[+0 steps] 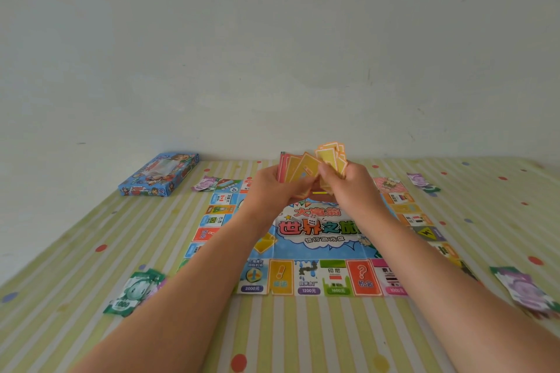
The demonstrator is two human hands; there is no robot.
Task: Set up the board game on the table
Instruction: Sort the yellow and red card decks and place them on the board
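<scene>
- Tablecloth (303, 336) with pale green and white stripes and scattered coloured dots covers the table. Two bare forearms reach over it from the near edge toward the middle.
- A loose pile of green notes (133, 292), the top one marked 1000, lies near the left, just outside the left forearm.
- A pile of purple notes (524, 289) lies near the right edge, well apart from the board.
- The game board (306, 278) lies flat and unfolded in the middle of the table. Its near row of coloured squares shows between the forearms, which cover parts of its left and right sides.
- A yellow card (265, 243) lies on the board's blue centre, just beside the left forearm.
- A white die (312, 220) sits on the big printed title at the centre of the board, between the two wrists.
- The left hand (272, 188) is raised over the far part of the board, with fingers and thumb curled round a fanned pack of orange cards (295, 169) with red edges.
- The right hand (351, 188), touching the left, pinches several yellow cards (330, 154) that stand higher than the fan.
- A small far-left heap of notes (204, 184) lies at the board's far left corner, and a far-right heap of notes (422, 182) lies just beyond its far right corner.
- A blue game box (159, 174) lies flat at the far left by the wall, apart from the board.
- A plain pale wall (272, 39) rises behind the table.
</scene>
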